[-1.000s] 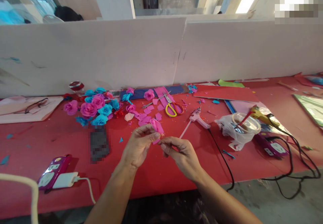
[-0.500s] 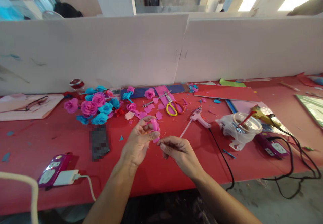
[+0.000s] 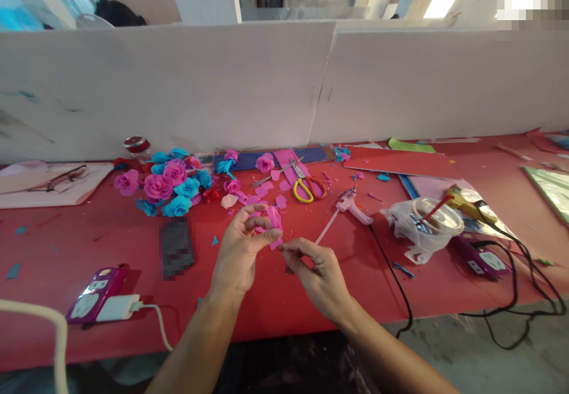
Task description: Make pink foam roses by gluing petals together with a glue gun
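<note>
My left hand [image 3: 242, 243] is closed on a piece of pink crepe paper [image 3: 274, 222], held up between thumb and fingers. Close against its lower edge, my right hand [image 3: 315, 263] is pinched; what lies between those fingertips is too small to make out. Behind my hands are loose pink paper petals [image 3: 253, 199] and scissors [image 3: 303, 189] with one yellow and one red handle. A pink glue gun [image 3: 351, 205] with a glue stick in it rests just right of my right hand. Pink and blue paper roses [image 3: 157, 186] are bunched at the back left.
A phone [image 3: 176, 249] and a purple power strip [image 3: 95, 293] with a white charger [image 3: 118, 308] lie left. On the right are a plastic tub [image 3: 438, 216] in a bag, a yellow glue gun [image 3: 469, 206], another purple strip [image 3: 482, 258] and black cables. A white partition [image 3: 178, 86] stands behind.
The pink paper has turned in my left hand, whose fingers have spread somewhat behind it. My right hand stays pinched at the paper's lower edge. The view has shifted slightly.
</note>
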`<state>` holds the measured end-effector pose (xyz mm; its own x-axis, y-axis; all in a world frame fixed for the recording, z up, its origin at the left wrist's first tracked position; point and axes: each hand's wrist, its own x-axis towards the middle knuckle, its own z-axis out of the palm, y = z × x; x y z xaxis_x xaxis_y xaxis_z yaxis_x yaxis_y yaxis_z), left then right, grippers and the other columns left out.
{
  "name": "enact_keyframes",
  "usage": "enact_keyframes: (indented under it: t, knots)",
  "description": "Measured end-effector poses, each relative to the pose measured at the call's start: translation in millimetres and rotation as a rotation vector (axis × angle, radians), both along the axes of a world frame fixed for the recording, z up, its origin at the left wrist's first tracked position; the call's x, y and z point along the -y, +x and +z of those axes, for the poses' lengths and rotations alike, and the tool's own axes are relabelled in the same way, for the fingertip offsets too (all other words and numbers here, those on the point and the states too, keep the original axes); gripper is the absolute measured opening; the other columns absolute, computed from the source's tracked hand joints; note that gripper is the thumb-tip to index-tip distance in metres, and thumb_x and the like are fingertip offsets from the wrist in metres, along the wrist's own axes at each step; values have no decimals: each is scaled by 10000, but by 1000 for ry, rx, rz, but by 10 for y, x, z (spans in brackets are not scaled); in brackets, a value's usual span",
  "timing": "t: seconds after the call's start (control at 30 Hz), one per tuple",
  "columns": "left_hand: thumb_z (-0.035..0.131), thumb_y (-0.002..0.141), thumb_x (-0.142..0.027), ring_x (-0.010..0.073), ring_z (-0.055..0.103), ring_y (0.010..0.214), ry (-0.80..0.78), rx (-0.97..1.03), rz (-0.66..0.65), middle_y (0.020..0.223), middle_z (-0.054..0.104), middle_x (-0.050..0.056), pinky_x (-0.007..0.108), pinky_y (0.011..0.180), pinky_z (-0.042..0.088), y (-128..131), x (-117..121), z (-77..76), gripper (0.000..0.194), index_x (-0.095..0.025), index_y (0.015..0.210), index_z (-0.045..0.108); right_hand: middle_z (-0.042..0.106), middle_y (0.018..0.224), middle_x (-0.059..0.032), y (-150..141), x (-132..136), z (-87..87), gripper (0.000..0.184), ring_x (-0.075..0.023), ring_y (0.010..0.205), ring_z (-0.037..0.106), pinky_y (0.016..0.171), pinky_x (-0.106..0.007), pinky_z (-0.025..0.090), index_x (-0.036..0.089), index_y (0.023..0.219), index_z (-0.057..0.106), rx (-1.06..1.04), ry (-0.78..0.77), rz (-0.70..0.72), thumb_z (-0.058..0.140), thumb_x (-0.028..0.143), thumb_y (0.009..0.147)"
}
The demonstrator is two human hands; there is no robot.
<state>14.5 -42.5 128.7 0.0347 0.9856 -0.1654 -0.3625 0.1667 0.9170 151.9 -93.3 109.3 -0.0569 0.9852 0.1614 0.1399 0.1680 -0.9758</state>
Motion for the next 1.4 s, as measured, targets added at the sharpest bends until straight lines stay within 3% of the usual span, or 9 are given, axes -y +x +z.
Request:
enact_keyframes:
  t: [0.3, 0.5, 0.63, 1.0, 1.17, 1.4]
  knots:
    - [789, 593, -140, 161, 675, 740, -63, 88, -88, 654, 666, -32, 261, 735, 474, -17, 43, 36, 498, -204, 1043, 586, 597, 629, 8, 14, -20, 7, 143, -118, 592, 571, 606, -233, 476, 183, 857, 661, -24, -30, 46, 525, 226, 862]
    - [814, 573, -149, 162, 686, 719, -67, 89, -88, 608, 679, -28, 269, 777, 477, -26, 42, 41, 550, -190, 1064, 569, 642, 772, -30, 49, -45, 172, 110, -158, 721, 584, 701, -289, 481, 198, 875, 644, 153, 251, -202, 584, 165, 788]
    - [816, 569, -147, 107, 644, 613, -55, 43, -80, 612, 682, -33, 216, 695, 468, -22, 66, 53, 585, -201, 1100, 580, 658, 817, -42, 36, -97, 324, 113, -175, 778, 599, 736, -308, 487, 213, 837, 648, 214, 318, -177, 570, 151, 783]
    - [765, 621, -182, 139, 664, 643, 42, -277, -48, 679, 711, -10, 220, 643, 476, -48, 142, 53, 588, -251, 1177, 583, 645, 660, 15, 84, -233, 450, 83, -123, 622, 581, 616, -243, 456, 194, 714, 639, 325, 88, -50, 568, 151, 715]
    - [764, 641, -217, 130, 661, 661, 75, -347, -24, 708, 716, -10, 217, 664, 481, -39, 169, 80, 586, -265, 1193, 575, 654, 703, 10, 70, -216, 465, 40, -134, 682, 590, 649, -251, 447, 191, 723, 635, 418, 106, -91, 601, 178, 708]
    - [785, 617, -162, 115, 656, 650, 11, -157, -80, 664, 712, -15, 215, 691, 483, -65, 157, 61, 570, -234, 1145, 583, 618, 668, 19, 79, -242, 421, 59, -111, 646, 553, 630, -223, 439, 177, 716, 624, 231, 20, -23, 570, 158, 730]
